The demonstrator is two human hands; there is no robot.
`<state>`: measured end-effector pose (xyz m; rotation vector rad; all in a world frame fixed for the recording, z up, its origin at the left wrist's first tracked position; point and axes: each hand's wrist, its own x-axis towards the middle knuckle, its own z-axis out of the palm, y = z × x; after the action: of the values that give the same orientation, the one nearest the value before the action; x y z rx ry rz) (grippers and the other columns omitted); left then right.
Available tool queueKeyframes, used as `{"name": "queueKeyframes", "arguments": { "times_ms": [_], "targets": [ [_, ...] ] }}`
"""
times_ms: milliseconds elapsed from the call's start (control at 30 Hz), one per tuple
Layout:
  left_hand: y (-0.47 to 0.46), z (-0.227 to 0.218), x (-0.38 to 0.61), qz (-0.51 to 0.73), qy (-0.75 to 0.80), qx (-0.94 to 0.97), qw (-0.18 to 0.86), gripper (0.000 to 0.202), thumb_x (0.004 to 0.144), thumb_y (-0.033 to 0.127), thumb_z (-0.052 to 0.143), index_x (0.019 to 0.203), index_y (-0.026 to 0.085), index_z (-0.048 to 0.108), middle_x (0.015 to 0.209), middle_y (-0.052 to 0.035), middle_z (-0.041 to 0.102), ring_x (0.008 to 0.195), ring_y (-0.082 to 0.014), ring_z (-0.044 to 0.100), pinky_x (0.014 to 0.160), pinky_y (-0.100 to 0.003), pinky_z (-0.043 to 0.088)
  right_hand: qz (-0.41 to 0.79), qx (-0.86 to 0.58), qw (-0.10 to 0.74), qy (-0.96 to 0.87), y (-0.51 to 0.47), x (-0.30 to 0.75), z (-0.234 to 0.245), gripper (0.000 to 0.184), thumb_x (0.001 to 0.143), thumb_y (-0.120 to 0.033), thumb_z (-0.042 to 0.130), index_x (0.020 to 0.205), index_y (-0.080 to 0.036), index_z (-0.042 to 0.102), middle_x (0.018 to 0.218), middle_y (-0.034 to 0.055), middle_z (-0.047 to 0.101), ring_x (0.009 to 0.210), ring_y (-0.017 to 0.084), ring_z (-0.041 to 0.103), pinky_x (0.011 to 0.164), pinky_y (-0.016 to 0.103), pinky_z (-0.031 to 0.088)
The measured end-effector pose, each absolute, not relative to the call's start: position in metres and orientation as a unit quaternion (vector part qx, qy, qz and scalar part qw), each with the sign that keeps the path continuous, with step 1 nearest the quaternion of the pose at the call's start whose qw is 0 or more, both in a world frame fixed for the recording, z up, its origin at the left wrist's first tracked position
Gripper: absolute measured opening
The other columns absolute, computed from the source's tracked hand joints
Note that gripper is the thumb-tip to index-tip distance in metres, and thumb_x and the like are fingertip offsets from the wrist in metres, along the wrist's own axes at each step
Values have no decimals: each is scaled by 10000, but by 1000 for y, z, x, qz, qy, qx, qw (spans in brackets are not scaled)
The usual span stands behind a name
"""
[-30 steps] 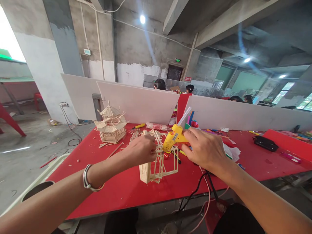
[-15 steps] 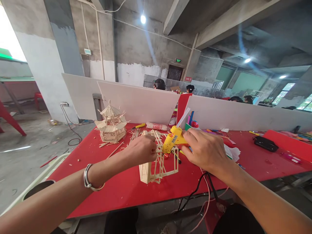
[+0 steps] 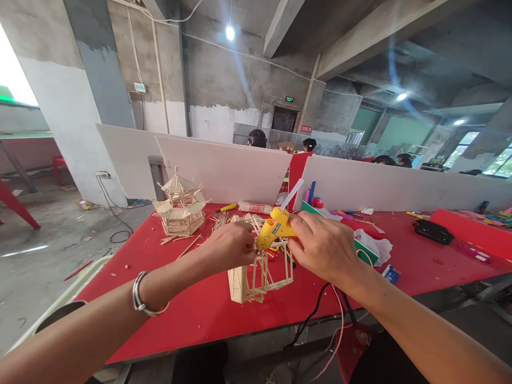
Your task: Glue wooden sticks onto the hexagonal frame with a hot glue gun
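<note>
My right hand is closed around the handle of a yellow hot glue gun, with a white glue stick rising from its back. The gun's nozzle points down and left, close to the fingers of my left hand. Those fingers are pinched together at the top of a frame built of thin wooden sticks; what lies between them is hidden. One side of this frame is filled in as a panel, and the rest is open bars. Part of its top is covered by my left hand and the gun.
A stick-built pagoda stands at the back left of the red table. Loose sticks, a yellow-handled tool and a bundle of sticks lie behind the frame. To the right are a plastic bag and a black case.
The glue gun and my right hand have shifted slightly left, bringing the nozzle nearer my left fingers. My left hand stays at the frame. The view has turned a little.
</note>
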<state>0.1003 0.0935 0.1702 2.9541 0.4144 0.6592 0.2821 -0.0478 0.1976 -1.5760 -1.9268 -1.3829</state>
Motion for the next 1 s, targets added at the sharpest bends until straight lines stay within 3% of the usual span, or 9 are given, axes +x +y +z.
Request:
{"name": "queueKeyframes", "arguments": {
  "times_ms": [333, 700, 1000],
  "targets": [
    [99, 168, 98, 229, 143, 961, 64, 178, 631, 95, 537, 477, 152, 470, 627, -5, 533, 524, -72, 386, 487, -253, 264, -537, -577, 162, -594, -52, 293, 206, 155, 807, -229, 539, 908, -156, 632, 731, 12, 602, 613, 141, 487, 546, 301, 268],
    [96, 175, 96, 211, 159, 956, 126, 172, 635, 84, 535, 494, 157, 468, 618, 5, 509, 532, -77, 397, 490, -238, 273, -529, -599, 166, -578, -52, 293, 207, 288, 827, -443, 591, 890, -162, 604, 750, 19, 595, 624, 142, 484, 549, 299, 250],
    [96, 173, 93, 247, 128, 951, 135, 209, 623, 46, 533, 472, 152, 434, 574, 31, 434, 501, -61, 354, 471, -245, 239, -513, -611, 163, -581, -48, 294, 202, 179, 791, -327, 591, 892, -180, 593, 774, 25, 600, 672, 156, 508, 563, 299, 264]
  ]
}}
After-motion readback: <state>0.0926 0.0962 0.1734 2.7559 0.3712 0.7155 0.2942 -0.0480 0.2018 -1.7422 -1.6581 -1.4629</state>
